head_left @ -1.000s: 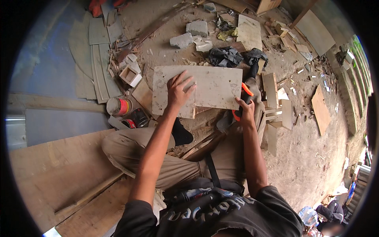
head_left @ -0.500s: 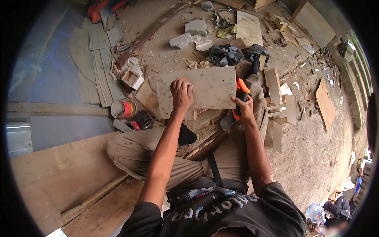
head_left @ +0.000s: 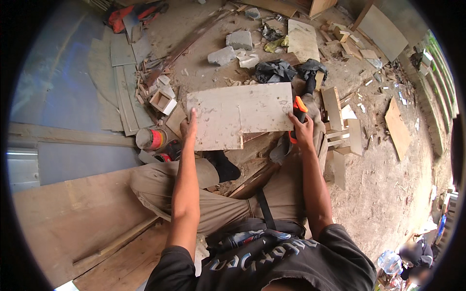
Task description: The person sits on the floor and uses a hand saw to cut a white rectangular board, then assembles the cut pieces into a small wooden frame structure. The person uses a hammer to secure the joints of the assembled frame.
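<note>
A pale, stained wooden board [head_left: 218, 116] lies across in front of me, its lower right part stepped in. A thin cut line runs up into it from the corner of that step. My left hand [head_left: 189, 127] grips the board's left edge, thumb on top and fingers underneath. At the right edge my right hand [head_left: 304, 128] is closed around a handsaw [head_left: 300, 107] with an orange-and-black handle, its thumb against the board. The saw's blade is mostly hidden.
By my left knee stand a can [head_left: 148, 139] with a red and yellow band and a small open wooden box [head_left: 163, 102]. Black plastic [head_left: 275, 71] and concrete lumps [head_left: 239, 40] lie beyond the board. Wooden frame pieces [head_left: 335, 109] stand on the right.
My left hand has moved from the board's top face to its left edge and now grips it there. The board has shifted slightly left. My right hand keeps the saw.
</note>
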Available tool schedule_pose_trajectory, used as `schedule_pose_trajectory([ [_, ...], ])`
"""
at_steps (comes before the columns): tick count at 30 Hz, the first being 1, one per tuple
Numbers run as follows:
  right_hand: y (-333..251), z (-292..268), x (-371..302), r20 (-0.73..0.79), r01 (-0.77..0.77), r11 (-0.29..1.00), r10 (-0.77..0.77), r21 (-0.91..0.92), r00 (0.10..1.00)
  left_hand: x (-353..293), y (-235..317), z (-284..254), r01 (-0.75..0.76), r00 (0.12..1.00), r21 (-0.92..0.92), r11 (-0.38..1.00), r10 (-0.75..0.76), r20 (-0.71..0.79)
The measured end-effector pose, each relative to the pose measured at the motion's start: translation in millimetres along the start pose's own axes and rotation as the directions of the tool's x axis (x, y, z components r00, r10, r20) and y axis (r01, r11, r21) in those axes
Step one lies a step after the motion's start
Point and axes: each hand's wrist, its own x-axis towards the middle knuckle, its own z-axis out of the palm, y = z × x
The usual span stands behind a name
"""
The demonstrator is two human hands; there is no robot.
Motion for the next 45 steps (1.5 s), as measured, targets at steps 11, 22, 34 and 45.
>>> schedule_pose_trajectory([
  [11,-93.8,-17.6,-27.4,-0.186,0.383,0.842,-0.476,-0.380,0.860,0.6,-25.0,81.1,0.163,0.970,0.122,0.979,-0.137,-0.201],
  [22,-55.1,-1.6,-126.3,0.004,0.102,0.932,-0.107,-0.349,0.994,0.9,-64.5,199.7,0.288,0.951,0.316,0.904,-0.230,-0.208],
  [34,-9.0,15.1,-104.3,0.114,-0.095,0.904,0.156,-0.417,0.981,-33.3,-55.4,221.9,-0.128,0.913,0.500,0.856,0.298,-0.277],
  [45,0.1,11.3,-90.6,-0.023,-0.283,0.866,0.301,-0.413,0.953,-24.4,-30.0,268.9,-0.672,0.734,0.464,0.577,0.597,0.322],
])
